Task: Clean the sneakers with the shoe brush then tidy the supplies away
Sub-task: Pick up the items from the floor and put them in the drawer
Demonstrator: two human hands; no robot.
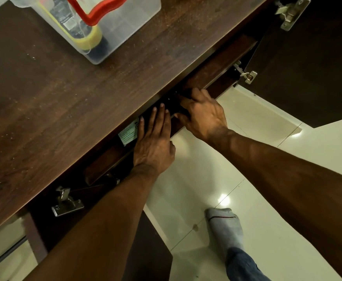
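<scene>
Dark wood bench (64, 102) overhead — clear plastic box (97, 27) with red handle (93, 11) and supplies resting on top. Below its front edge: left hand (153, 145) flat, fingers straight, against a dark box (166, 110); right hand (202, 114) beside it, grip curled on the same box. Sneakers unseen.

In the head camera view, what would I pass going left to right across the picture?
Clear plastic box on the wooden top → white label → left hand → right hand → door hinge.
</scene>
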